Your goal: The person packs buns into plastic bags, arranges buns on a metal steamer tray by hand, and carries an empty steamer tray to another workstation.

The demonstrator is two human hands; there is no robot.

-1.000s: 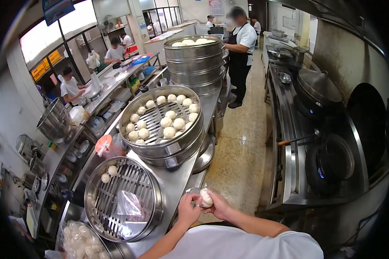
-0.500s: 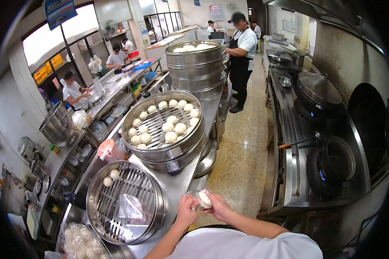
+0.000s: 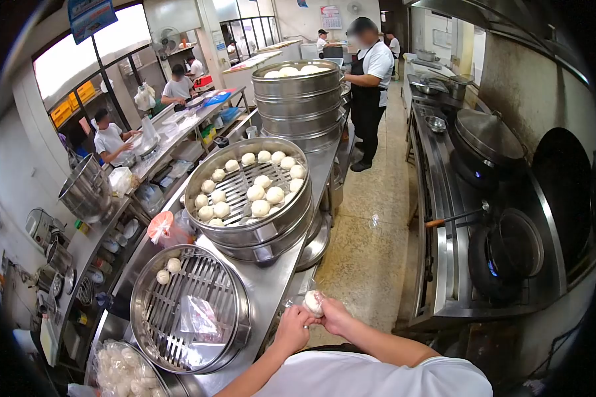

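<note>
One bun [image 3: 314,302], two hands [image 3: 293,325].
Near steamer [image 3: 242,317]: two buns [image 3: 173,265]. Middle steamer [image 3: 265,233]: more, overlapping, uncountable. Right: two flames [image 3: 492,268]. Far: one calendar [image 3: 330,18].

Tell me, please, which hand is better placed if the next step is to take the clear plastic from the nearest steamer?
Left, I would judge. The left hand is nearer to the clear plastic in the steamer; the right hand lies farther off and seems to hold the bun.

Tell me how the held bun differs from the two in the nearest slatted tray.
The held bun is in the right hand; the two buns rest in the nearest slatted tray. The hand partly covers the held bun, while the two buns lie uncovered. All look whitish and rounded.
</note>
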